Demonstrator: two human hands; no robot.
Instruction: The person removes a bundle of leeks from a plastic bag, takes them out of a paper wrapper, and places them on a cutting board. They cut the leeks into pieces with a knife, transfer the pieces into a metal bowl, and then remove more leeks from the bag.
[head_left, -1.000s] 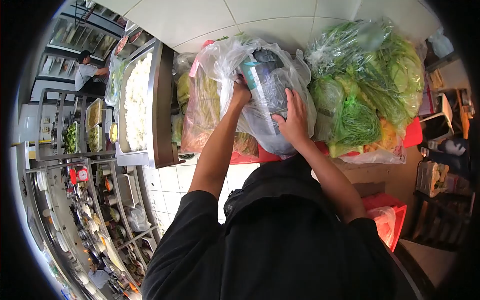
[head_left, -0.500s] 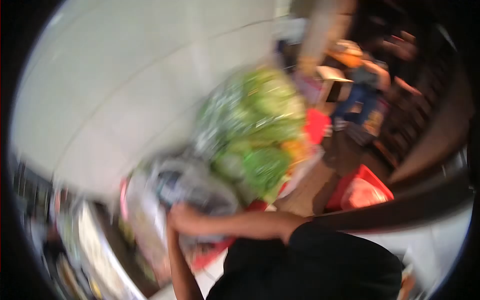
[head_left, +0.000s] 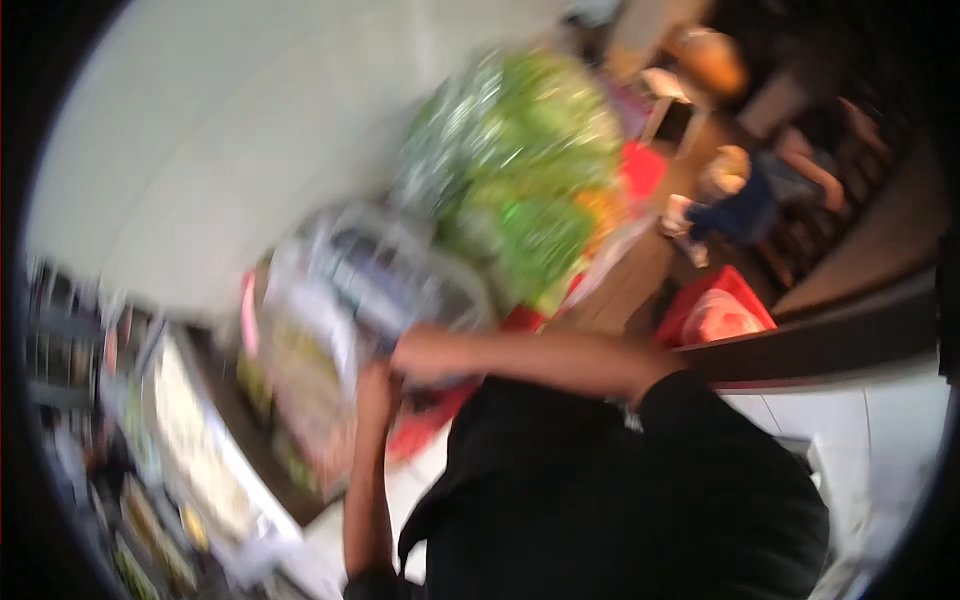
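Note:
A clear plastic bag (head_left: 318, 300) with something dark and bluish-grey inside lies in front of me. My left hand (head_left: 376, 392) is closed at the bag's near edge, on the plastic. Just beside it, my right hand (head_left: 430, 353) also closes on the plastic, its arm reaching across from the right. Motion blur hides the single fingers. Behind this bag sits a big clear bag of green leafy vegetables (head_left: 530, 190). Something red (head_left: 425, 425) lies below my hands.
A white tray-like container (head_left: 200, 440) stands at the lower left beside crowded shelves (head_left: 65, 350). At the right is a red basket (head_left: 715, 310) with pinkish contents. Another person (head_left: 770, 190) sits at the upper right. A pale wall (head_left: 230, 120) rises behind the bags.
The view has shifted, so the bags stand higher in it. Both hands have moved slightly right and remain close together at the plastic bag. The person at the upper right has changed posture.

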